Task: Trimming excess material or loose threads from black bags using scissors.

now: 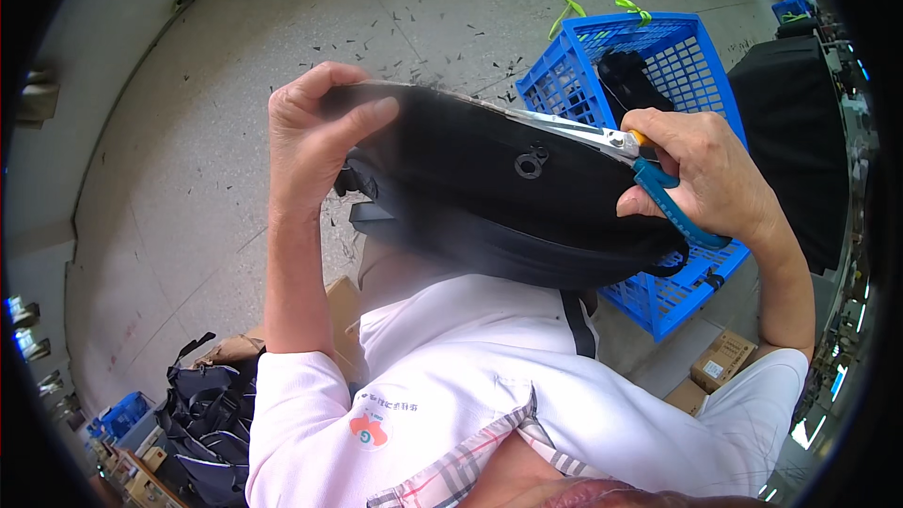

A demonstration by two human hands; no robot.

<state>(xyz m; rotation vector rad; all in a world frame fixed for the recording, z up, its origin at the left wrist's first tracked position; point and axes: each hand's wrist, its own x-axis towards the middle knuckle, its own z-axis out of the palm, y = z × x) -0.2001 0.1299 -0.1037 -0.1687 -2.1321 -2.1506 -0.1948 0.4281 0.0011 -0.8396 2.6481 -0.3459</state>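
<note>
A black fabric bag (470, 165) with a pale ring mark on its face spans the space in front of me. My left hand (315, 118) pinches its upper left edge between thumb and fingers. In my right hand (705, 169) is a pair of scissors (616, 141) with teal and orange handles. Their metal blades point left and lie along the bag's top edge, at the right part of it. Whether the blades are parted on the fabric I cannot tell.
A blue plastic basket (649, 310) with black items inside stands on the right, green ties at its rim. Small black scraps litter the floor (235, 132). Black bags (212, 423) are piled at lower left. Cardboard boxes (724, 357) sit at lower right, beyond them a black-covered surface (795, 132).
</note>
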